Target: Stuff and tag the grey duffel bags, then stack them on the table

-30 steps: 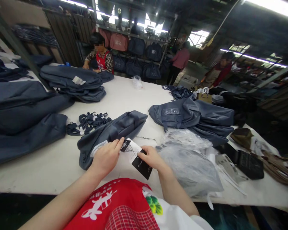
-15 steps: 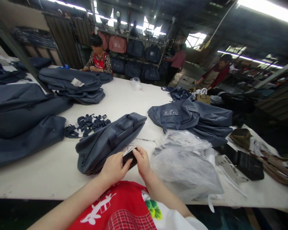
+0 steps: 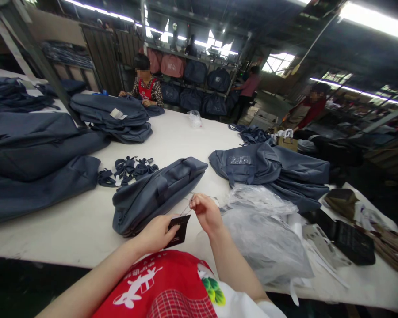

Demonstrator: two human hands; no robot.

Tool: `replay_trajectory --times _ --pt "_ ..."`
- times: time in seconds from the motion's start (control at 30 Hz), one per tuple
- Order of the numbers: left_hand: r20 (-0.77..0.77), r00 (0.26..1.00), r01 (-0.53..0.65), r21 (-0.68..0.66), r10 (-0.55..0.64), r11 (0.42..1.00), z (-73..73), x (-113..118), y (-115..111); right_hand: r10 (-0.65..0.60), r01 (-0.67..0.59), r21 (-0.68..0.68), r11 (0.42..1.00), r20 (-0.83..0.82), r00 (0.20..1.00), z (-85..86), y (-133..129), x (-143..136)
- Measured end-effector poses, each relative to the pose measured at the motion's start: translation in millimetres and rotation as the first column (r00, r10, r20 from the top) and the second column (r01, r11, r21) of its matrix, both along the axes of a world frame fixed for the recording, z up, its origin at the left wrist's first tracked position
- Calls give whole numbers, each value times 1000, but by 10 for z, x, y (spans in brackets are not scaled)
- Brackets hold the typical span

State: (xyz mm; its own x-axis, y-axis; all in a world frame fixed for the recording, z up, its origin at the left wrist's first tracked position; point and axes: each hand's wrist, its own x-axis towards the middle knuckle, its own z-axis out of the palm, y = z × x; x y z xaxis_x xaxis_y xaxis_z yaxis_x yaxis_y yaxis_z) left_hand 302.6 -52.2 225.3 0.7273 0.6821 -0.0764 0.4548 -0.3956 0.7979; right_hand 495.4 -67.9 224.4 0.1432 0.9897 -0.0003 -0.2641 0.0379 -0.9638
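The left hand (image 3: 157,232) is closed on a dark tag (image 3: 181,230), thumb across its printed face, while the right hand (image 3: 208,214) pinches what looks like a thin string (image 3: 185,209) running up from the tag's top edge. The hands are apart, though only by the short run of string, and the tag is just in front of the nearest blue bag (image 3: 159,194), close to the near edge of the surface (image 3: 76,238).

This calls for a light left grip: thumb flat, card square, no squeeze that would crease it. The right fingertips want the string just taut—enough to open the strands, not enough to strain the hole or bend the card's top. Turning the wrist a little would help to show whether the strands are crossed; they are too fine to read here.

As for room, the bare stretch beyond the nearest bag is the widest. On the right, the plastic wrap (image 3: 268,243) comes close to the right forearm, so the elbow should stay in—a wide swing could drag the film. On the left, the small straps (image 3: 129,170) lie beside the bag's far side, with the large bags (image 3: 40,185) further out. Towards the body, the red apron (image 3: 166,274) leaves little space below the tag.
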Motion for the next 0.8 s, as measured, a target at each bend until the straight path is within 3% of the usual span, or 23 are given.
replay_trajectory --times 0.07,0.17,0.3,0.37,0.43,0.53,0.63,0.73,0.8 --pt "-4 1000 -13 -43 13 999 -11 -32 -7 54 -64 -44 997 -203 978 30 25 50" --pt "-4 999 -36 -92 35 995 1 -77 -3 135 -149 -27 988 -295 946 -6 21 -10" --pt "146 988 -12 -191 41 982 20 -136 13 331 -327 61 943 -70 941 -197 -56 -335" --pt "174 983 -20 -244 64 969 -23 -182 12 311 -317 82 945 79 947 -298 -100 -488" --pt "102 989 -82 -250 110 965 -102 -243 -7 234 -254 97 962 185 955 -379 -132 -584" --pt "-91 943 -324 -30 320 946 -223 -330 -77 142 -197 127 972 352 925 -478 -164 -656" --pt "-92 866 -473 173 492 864 -303 -352 -169 117 -192 123 974 457 882 -585 -215 -737" --pt "65 871 -490 27 487 871 -386 -308 -235 120 -194 115 974 460 880 -683 -276 -852" --pt "135 830 -534 -94 542 841 -448 -285 -255 119 -201 134 970 461 880 -716 -290 -908"
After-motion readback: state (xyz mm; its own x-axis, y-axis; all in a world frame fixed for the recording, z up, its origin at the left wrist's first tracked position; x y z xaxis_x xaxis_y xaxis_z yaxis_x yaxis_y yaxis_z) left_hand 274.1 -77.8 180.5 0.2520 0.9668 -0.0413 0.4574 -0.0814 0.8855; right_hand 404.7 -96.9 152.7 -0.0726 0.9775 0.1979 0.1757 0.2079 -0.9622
